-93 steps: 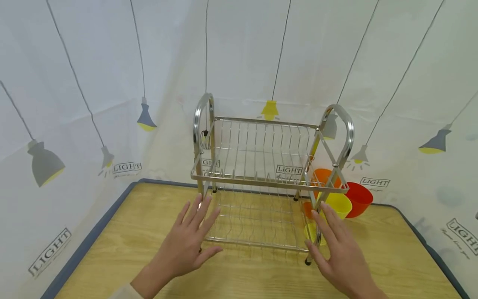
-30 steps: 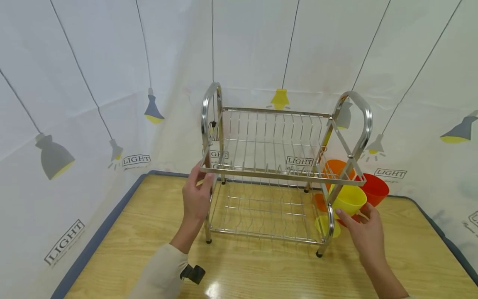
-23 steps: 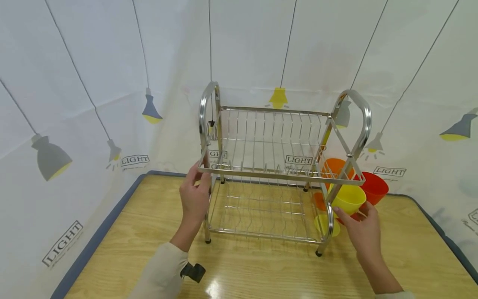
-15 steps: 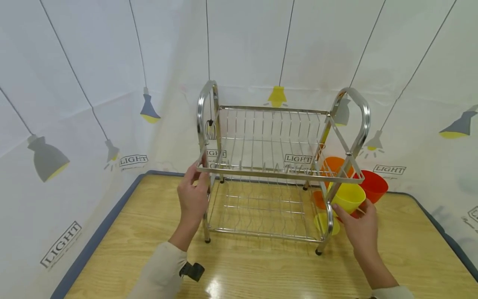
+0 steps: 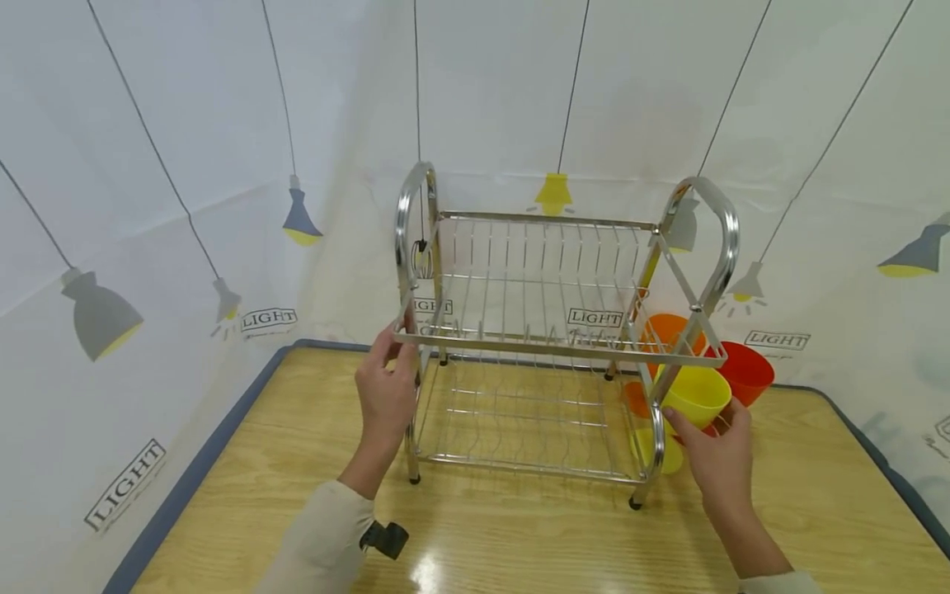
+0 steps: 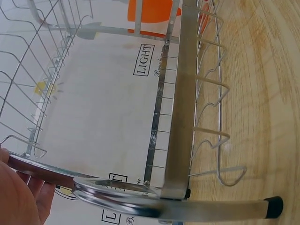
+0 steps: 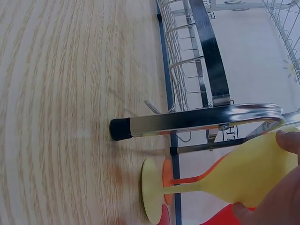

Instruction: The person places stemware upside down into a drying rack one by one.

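A two-tier metal dish rack point(image 5: 534, 351) stands on the wooden table. My left hand point(image 5: 387, 386) grips its left front post just under the upper tier; in the left wrist view the fingers curl behind the metal. On the right, my right hand point(image 5: 721, 462) holds the bowl of a yellow plastic goblet point(image 5: 696, 400), thumb on the near side. The right wrist view shows the goblet's stem and round foot point(image 7: 152, 190), low by the table surface and beside the rack's right front leg. An orange goblet point(image 5: 663, 332) and a red goblet point(image 5: 748, 375) stand behind it.
Both rack tiers bear wire plate slots. The rack's right arched handle point(image 5: 726, 223) rises close to the goblets. A blue-grey edging point(image 5: 215, 433) runs along the table point(image 5: 512, 544), and a white sheet printed with lamps hangs behind.
About three seconds ago both hands hovered with spread fingers before the rack. Since then the left has taken its post and the right the yellow goblet. In the last second, hardly any movement shows.
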`<state>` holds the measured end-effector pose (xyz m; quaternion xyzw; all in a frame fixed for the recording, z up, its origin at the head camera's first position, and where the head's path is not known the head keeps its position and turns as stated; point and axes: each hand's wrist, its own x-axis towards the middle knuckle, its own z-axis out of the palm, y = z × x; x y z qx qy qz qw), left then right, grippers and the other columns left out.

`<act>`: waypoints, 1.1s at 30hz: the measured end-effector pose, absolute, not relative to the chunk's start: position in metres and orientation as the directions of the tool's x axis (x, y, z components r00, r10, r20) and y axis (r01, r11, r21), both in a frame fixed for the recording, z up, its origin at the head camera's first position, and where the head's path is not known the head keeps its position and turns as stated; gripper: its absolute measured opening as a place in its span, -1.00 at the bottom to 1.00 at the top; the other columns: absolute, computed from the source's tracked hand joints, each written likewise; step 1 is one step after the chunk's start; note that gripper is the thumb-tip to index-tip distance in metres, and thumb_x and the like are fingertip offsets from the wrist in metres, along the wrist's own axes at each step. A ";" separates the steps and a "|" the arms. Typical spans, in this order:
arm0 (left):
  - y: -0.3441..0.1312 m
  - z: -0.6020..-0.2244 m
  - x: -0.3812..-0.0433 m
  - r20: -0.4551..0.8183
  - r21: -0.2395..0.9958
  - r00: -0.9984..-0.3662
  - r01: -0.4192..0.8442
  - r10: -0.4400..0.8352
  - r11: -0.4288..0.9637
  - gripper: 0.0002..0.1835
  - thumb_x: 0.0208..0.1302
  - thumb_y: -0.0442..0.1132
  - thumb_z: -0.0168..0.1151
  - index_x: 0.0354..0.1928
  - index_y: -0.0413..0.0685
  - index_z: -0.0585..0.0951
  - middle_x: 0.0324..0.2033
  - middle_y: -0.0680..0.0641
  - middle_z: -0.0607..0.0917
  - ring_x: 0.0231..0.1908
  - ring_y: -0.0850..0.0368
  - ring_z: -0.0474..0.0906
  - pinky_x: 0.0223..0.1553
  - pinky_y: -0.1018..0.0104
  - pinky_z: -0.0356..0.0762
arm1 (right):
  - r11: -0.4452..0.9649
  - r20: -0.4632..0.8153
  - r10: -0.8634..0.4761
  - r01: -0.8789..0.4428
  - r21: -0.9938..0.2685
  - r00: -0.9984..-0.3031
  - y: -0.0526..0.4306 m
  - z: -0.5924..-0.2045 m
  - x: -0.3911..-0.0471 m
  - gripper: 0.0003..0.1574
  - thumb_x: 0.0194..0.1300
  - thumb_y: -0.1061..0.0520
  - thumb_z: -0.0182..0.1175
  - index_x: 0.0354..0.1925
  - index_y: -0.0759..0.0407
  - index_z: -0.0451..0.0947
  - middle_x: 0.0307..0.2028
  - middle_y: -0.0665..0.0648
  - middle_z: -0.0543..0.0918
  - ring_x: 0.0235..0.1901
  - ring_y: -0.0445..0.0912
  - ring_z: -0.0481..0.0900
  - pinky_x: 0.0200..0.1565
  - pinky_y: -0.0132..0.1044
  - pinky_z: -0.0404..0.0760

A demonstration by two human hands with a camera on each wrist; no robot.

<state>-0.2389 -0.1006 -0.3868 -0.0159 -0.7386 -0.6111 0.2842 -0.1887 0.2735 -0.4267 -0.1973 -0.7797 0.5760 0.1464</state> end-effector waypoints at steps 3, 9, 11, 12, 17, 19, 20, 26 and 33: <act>-0.100 -0.388 -0.240 0.440 0.893 -0.836 0.369 -0.330 0.258 -0.68 0.42 -0.05 0.12 0.13 0.09 0.61 -0.26 -0.23 0.69 -0.31 0.06 0.57 -0.60 0.39 0.47 | 0.220 -0.015 0.480 0.137 -0.966 -0.877 0.275 -0.425 -0.188 0.13 0.25 -0.02 0.32 0.50 0.12 -0.17 0.45 0.23 0.09 0.37 0.14 0.16 -0.27 -0.67 0.54; -0.101 -0.387 -0.239 0.443 0.891 -0.836 0.372 -0.323 0.261 -0.69 0.42 -0.07 0.12 0.12 0.08 0.62 -0.26 -0.22 0.69 -0.30 0.05 0.58 -0.60 0.38 0.50 | 0.199 -0.044 0.516 0.170 -0.965 -0.855 0.277 -0.417 -0.179 0.14 0.24 -0.08 0.32 0.50 0.05 -0.17 0.48 0.15 0.05 0.46 0.08 0.06 0.27 -0.20 0.43; -0.101 -0.386 -0.238 0.441 0.892 -0.838 0.368 -0.322 0.262 -0.71 0.42 -0.09 0.12 0.11 0.09 0.62 -0.24 -0.22 0.69 -0.29 0.03 0.58 -0.59 0.38 0.51 | 0.182 -0.048 0.530 0.169 -0.969 -0.846 0.278 -0.414 -0.174 0.14 0.22 -0.09 0.32 0.50 0.00 -0.16 0.49 0.12 0.06 0.46 0.03 0.06 0.37 -0.10 0.27; -0.101 -0.386 -0.238 0.439 0.893 -0.839 0.367 -0.322 0.262 -0.71 0.42 -0.10 0.13 0.10 0.09 0.62 -0.24 -0.23 0.69 -0.29 0.02 0.59 -0.59 0.38 0.52 | 0.164 -0.051 0.533 0.162 -0.973 -0.845 0.278 -0.413 -0.172 0.14 0.21 -0.09 0.33 0.50 -0.02 -0.16 0.49 0.11 0.07 0.46 0.02 0.07 0.37 -0.13 0.27; -0.100 -0.385 -0.237 0.424 0.900 -0.847 0.354 -0.320 0.254 -0.72 0.42 -0.10 0.13 0.10 0.10 0.62 -0.23 -0.23 0.69 -0.30 0.01 0.58 -0.58 0.36 0.54 | 0.127 -0.044 0.540 0.133 -0.983 -0.841 0.280 -0.403 -0.165 0.14 0.18 -0.05 0.36 0.50 -0.08 -0.13 0.49 0.07 0.07 0.43 0.00 0.11 0.38 -0.20 0.25; -0.101 -0.385 -0.237 0.425 0.899 -0.848 0.355 -0.317 0.255 -0.71 0.42 -0.09 0.13 0.10 0.09 0.62 -0.23 -0.23 0.69 -0.28 0.02 0.58 -0.57 0.34 0.57 | 0.123 -0.035 0.539 0.120 -0.985 -0.841 0.279 -0.399 -0.163 0.14 0.18 -0.03 0.37 0.50 -0.09 -0.12 0.49 0.07 0.07 0.43 0.00 0.11 0.40 -0.18 0.22; -0.101 -0.385 -0.238 0.426 0.899 -0.849 0.356 -0.314 0.255 -0.70 0.42 -0.08 0.13 0.11 0.08 0.61 -0.22 -0.23 0.69 -0.26 0.03 0.58 -0.56 0.32 0.58 | 0.122 -0.033 0.538 0.117 -0.986 -0.842 0.279 -0.398 -0.161 0.14 0.18 -0.02 0.37 0.50 -0.09 -0.11 0.49 0.06 0.07 0.43 0.00 0.11 0.40 -0.18 0.21; -0.101 -0.386 -0.238 0.431 0.895 -0.846 0.357 -0.314 0.266 -0.71 0.41 -0.12 0.14 0.09 0.01 0.62 -0.22 -0.20 0.70 -0.25 0.06 0.58 -0.49 0.28 0.61 | 0.163 -0.023 0.527 0.128 -0.978 -0.850 0.279 -0.390 -0.154 0.13 0.19 -0.04 0.37 0.50 -0.14 -0.10 0.49 0.05 0.07 0.39 -0.01 0.14 0.35 -0.31 0.29; -0.100 -0.386 -0.238 0.454 0.884 -0.827 0.369 -0.331 0.287 -0.73 0.38 -0.20 0.16 0.06 -0.03 0.64 -0.25 -0.16 0.71 -0.30 0.09 0.56 -0.47 0.43 0.57 | 0.169 -0.014 0.522 0.120 -0.978 -0.853 0.276 -0.384 -0.148 0.11 0.18 -0.02 0.39 0.49 -0.12 -0.05 0.45 0.07 0.11 0.35 -0.05 0.16 0.38 -0.20 0.26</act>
